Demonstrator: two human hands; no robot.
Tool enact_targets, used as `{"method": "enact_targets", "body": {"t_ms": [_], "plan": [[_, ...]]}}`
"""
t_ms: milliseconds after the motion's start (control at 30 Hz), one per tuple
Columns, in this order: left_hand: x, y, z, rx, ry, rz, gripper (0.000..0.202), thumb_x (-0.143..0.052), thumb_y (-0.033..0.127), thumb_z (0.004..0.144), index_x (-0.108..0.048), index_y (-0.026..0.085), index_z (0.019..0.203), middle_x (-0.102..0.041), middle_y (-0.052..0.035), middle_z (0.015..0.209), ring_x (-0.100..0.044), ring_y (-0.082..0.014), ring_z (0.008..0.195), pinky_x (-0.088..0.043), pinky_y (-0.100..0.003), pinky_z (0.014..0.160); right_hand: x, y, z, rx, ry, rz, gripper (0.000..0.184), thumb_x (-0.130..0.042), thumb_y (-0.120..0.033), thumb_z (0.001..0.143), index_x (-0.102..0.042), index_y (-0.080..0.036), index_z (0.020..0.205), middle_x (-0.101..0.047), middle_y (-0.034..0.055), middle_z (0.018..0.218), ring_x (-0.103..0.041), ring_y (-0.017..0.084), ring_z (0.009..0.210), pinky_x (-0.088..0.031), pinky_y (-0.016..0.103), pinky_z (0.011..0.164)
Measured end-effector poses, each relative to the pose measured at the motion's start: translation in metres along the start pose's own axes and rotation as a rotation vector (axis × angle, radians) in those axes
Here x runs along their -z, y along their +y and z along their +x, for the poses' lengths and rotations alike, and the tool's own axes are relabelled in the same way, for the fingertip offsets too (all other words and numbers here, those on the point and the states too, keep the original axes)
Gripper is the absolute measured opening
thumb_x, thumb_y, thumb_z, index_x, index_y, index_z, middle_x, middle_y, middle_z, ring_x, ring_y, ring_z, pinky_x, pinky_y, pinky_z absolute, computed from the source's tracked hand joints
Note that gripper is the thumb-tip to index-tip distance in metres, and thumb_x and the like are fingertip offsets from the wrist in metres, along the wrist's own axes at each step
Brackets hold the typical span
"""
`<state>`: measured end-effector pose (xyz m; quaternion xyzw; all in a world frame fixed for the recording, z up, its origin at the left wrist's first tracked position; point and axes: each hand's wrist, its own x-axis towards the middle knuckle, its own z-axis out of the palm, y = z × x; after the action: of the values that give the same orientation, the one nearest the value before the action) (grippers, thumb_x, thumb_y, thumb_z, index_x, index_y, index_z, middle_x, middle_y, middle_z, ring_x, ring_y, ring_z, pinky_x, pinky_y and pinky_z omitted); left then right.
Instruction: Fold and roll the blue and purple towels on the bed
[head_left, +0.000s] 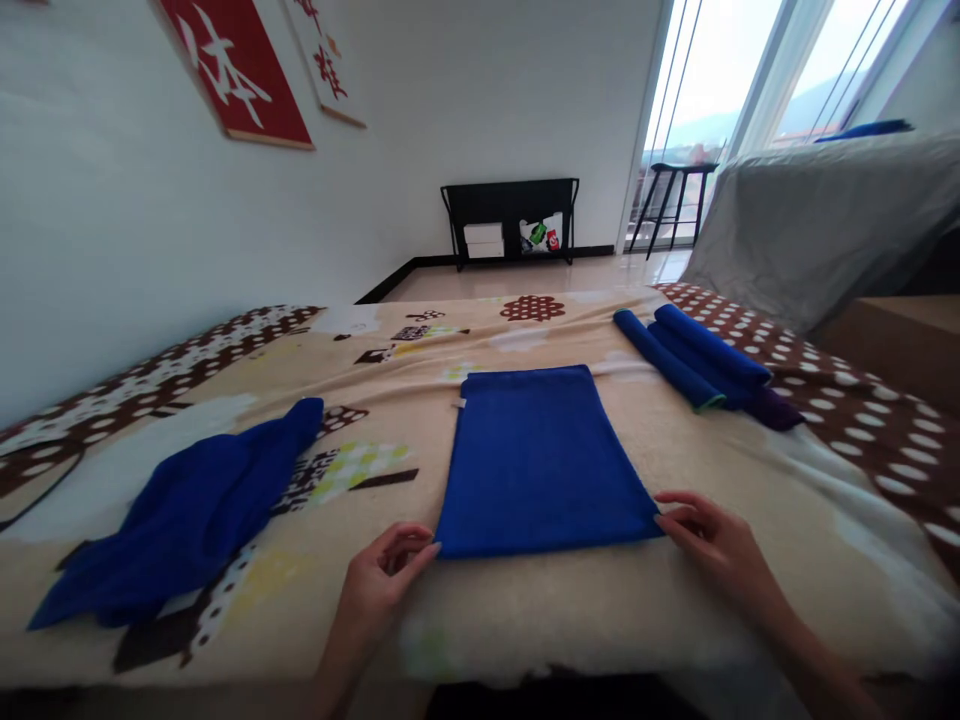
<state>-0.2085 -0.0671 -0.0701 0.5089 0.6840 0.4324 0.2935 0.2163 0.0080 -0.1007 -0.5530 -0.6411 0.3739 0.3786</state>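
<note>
A blue towel (536, 460) lies flat and folded into a rectangle on the patterned blanket (420, 400) in front of me. My left hand (384, 578) pinches its near left corner with curled fingers. My right hand (709, 540) pinches the near right corner the same way. To the left lies a crumpled heap of blue towels (187, 510). At the far right, rolled blue towels (694, 355) lie side by side, with a purple one (772, 408) at their end.
The blanket covers a bed that ends close to me. A grey-covered piece of furniture (817, 220) stands at the right. A black shelf (510, 220) and a black stool (675, 205) stand by the far wall and window.
</note>
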Motion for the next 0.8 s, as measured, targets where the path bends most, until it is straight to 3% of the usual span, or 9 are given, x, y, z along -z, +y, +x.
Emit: {"method": "enact_targets", "body": {"t_ms": [133, 233, 367, 600, 700, 800], "plan": [[0.001, -0.012, -0.011, -0.13, 0.151, 0.001, 0.027, -0.078, 0.049, 0.069, -0.07, 0.026, 0.079, -0.073, -0.0011, 0.077, -0.07, -0.0196, 0.071, -0.055, -0.028, 0.064, 0.006, 0.004, -0.007, 0.021, 0.065, -0.087, 0.048, -0.068, -0.059, 0.078, -0.066, -0.025, 0.113, -0.073, -0.0005, 0.079, -0.056, 0.013, 0.057, -0.044, 0.027, 0.057], [0.0, -0.033, -0.027, -0.344, 0.217, 0.02, 0.021, -0.078, 0.042, 0.073, -0.074, 0.025, 0.084, -0.071, -0.0002, 0.076, -0.067, -0.0153, 0.068, -0.055, -0.024, 0.064, 0.01, 0.013, -0.017, 0.007, 0.055, -0.131, 0.049, -0.068, -0.06, 0.078, -0.066, -0.026, 0.113, -0.074, -0.0011, 0.08, -0.053, 0.013, 0.054, -0.044, 0.028, 0.057], [-0.005, -0.056, -0.045, -0.61, 0.268, 0.134, 0.014, -0.076, 0.029, 0.078, -0.076, 0.026, 0.092, -0.068, -0.0003, 0.078, -0.064, -0.0128, 0.071, -0.054, -0.021, 0.062, 0.013, 0.016, -0.025, 0.009, 0.061, -0.165, 0.047, -0.068, -0.061, 0.078, -0.067, -0.027, 0.11, -0.075, -0.001, 0.086, -0.062, 0.015, 0.064, -0.051, 0.029, 0.067], [-0.008, -0.059, -0.065, -0.794, 0.305, 0.363, 0.016, -0.068, 0.021, 0.086, -0.071, 0.025, 0.101, -0.068, 0.0005, 0.082, -0.064, -0.0136, 0.077, -0.052, -0.026, 0.071, 0.017, 0.034, -0.049, 0.051, 0.094, -0.218, 0.043, -0.067, -0.059, 0.08, -0.067, -0.028, 0.11, -0.076, -0.0003, 0.089, -0.072, 0.019, 0.077, -0.057, 0.029, 0.07], [-0.011, -0.061, -0.071, -0.911, 0.308, 0.426, 0.018, -0.066, 0.016, 0.088, -0.07, 0.024, 0.103, -0.07, 0.0002, 0.084, -0.065, -0.0127, 0.076, -0.05, -0.027, 0.071, 0.017, 0.053, -0.061, 0.168, 0.129, -0.291, 0.037, -0.065, -0.056, 0.083, -0.068, -0.03, 0.109, -0.076, -0.0009, 0.095, -0.073, 0.02, 0.086, -0.058, 0.033, 0.083], [-0.005, -0.063, -0.075, -0.908, 0.368, 0.479, 0.017, -0.064, 0.016, 0.088, -0.068, 0.025, 0.102, -0.07, 0.0002, 0.087, -0.065, -0.0141, 0.076, -0.049, -0.03, 0.068, 0.022, 0.052, -0.065, 0.299, 0.201, -0.398, 0.031, -0.061, -0.053, 0.087, -0.068, -0.031, 0.108, -0.075, -0.0016, 0.092, -0.071, 0.022, 0.091, -0.056, 0.038, 0.089]]}}
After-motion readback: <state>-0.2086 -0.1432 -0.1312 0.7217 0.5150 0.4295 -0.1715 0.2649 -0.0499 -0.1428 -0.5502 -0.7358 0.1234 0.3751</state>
